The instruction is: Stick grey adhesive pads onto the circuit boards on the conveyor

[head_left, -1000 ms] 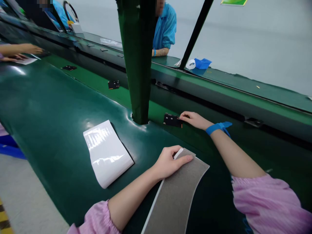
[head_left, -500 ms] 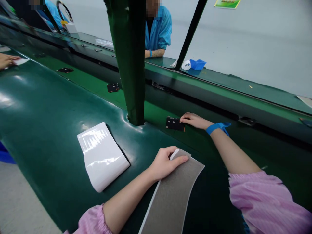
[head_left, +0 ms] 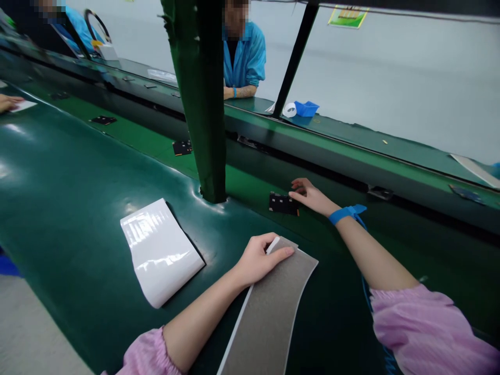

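On the green surface (head_left: 78, 172), the left hand (head_left: 258, 258) lies curled on the upper end of a grey sheet (head_left: 273, 307), its grip loosely pinching the edge. The right hand (head_left: 310, 195), grip open, fingertips just touching a small black board (head_left: 284, 203) to its left.

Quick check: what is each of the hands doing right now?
Left hand: fingers closed on the top edge of the grey sheet.
Right hand: open, fingertips touching the small black board, not gripping it.
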{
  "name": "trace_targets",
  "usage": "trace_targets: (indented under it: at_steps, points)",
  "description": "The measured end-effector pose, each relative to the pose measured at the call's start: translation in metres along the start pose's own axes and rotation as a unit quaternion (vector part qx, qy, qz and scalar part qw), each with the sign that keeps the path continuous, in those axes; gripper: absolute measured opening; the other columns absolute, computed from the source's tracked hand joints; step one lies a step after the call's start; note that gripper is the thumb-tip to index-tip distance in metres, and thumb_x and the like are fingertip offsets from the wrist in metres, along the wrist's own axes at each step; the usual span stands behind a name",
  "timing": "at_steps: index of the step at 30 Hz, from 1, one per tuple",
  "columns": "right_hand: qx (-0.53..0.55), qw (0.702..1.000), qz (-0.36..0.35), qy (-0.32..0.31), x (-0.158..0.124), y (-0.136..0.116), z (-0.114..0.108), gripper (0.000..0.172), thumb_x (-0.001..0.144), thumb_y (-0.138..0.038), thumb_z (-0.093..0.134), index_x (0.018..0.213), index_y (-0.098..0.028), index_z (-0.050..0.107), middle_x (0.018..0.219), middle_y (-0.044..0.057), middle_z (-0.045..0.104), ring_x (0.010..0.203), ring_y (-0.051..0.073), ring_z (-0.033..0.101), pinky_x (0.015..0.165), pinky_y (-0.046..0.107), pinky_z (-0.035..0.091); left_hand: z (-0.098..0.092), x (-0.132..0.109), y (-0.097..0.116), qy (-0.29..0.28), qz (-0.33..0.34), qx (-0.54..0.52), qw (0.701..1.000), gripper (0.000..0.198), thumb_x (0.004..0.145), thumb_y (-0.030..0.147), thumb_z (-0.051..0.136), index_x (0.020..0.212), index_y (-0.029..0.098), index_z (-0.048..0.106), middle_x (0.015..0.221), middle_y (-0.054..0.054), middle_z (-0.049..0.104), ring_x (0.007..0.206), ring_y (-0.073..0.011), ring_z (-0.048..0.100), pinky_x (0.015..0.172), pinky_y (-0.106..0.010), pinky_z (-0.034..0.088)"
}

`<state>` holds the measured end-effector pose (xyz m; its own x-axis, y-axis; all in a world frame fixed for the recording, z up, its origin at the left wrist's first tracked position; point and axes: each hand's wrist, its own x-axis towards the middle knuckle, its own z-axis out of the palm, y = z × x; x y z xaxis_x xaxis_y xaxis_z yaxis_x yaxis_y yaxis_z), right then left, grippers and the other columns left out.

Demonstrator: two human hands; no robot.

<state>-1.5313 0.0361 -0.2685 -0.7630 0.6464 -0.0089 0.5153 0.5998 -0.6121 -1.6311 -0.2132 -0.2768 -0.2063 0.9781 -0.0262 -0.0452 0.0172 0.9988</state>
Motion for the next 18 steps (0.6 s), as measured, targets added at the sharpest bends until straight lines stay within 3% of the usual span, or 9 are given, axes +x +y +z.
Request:
trace_targets:
  at_steps: [3, 6, 9, 12, 18]
  points:
    - [-0.024, 0.996, -0.064, -0.066, -0.004, -0.02, 0.003, 0.079, 0.067, -0.047, 0.074, 0.135, -0.023, 0.041, 0.133, 0.013, 0.054, 0.122, 0.03, 0.052, 0.099, 0.045, 0.044, 0.0, 0.0, 0.0, -0.001, 0.002, 0.0, 1.0, 0.034, 0.079, 0.048, 0.065, 0.068, 0.016, 0.059, 0.064, 0.002, 0.051, 0.059, -0.0109, 0.045, 0.055, -0.023, 0.034]
    - [-0.074, 0.989, -0.067, -0.112, -0.008, -0.035, 0.005, 0.084, 0.063, -0.04, 0.078, 0.136, -0.024, 0.042, 0.129, 0.013, 0.059, 0.122, 0.033, 0.053, 0.101, 0.048, 0.042, 0.0, 0.0, 0.001, 0.001, 0.002, -0.003, 1.0, 0.033, 0.079, 0.047, 0.066, 0.068, 0.017, 0.059, 0.064, 0.002, 0.051, 0.059, -0.011, 0.045, 0.056, -0.024, 0.035]
    - [-0.074, 0.989, -0.061, -0.113, -0.014, -0.041, 0.0, 0.086, 0.063, -0.038, 0.077, 0.138, -0.024, 0.039, 0.123, 0.012, 0.062, 0.116, 0.031, 0.058, 0.099, 0.047, 0.045, 0.001, 0.0, 0.002, 0.006, -0.004, -0.011, 1.0, 0.033, 0.078, 0.047, 0.066, 0.067, 0.016, 0.058, 0.063, 0.003, 0.05, 0.059, -0.011, 0.044, 0.056, -0.024, 0.034]
    - [-0.037, 0.996, -0.054, -0.067, -0.022, -0.04, -0.008, 0.09, 0.063, -0.042, 0.076, 0.14, -0.025, 0.031, 0.121, 0.011, 0.062, 0.11, 0.03, 0.06, 0.095, 0.045, 0.047, 0.001, 0.0, 0.002, 0.006, -0.006, -0.02, 1.0, 0.033, 0.077, 0.047, 0.066, 0.067, 0.016, 0.057, 0.063, 0.003, 0.048, 0.058, -0.0104, 0.043, 0.055, -0.024, 0.033]
    - [0.119, 0.981, -0.069, 0.134, -0.046, -0.016, -0.012, 0.099, 0.064, -0.053, 0.073, 0.14, -0.025, 0.016, 0.127, 0.015, 0.052, 0.108, 0.028, 0.06, 0.099, 0.045, 0.046, 0.001, 0.0, 0.0, 0.009, -0.009, -0.03, 0.999, 0.033, 0.077, 0.046, 0.067, 0.067, 0.015, 0.057, 0.063, 0.003, 0.048, 0.058, -0.0096, 0.043, 0.055, -0.023, 0.033]
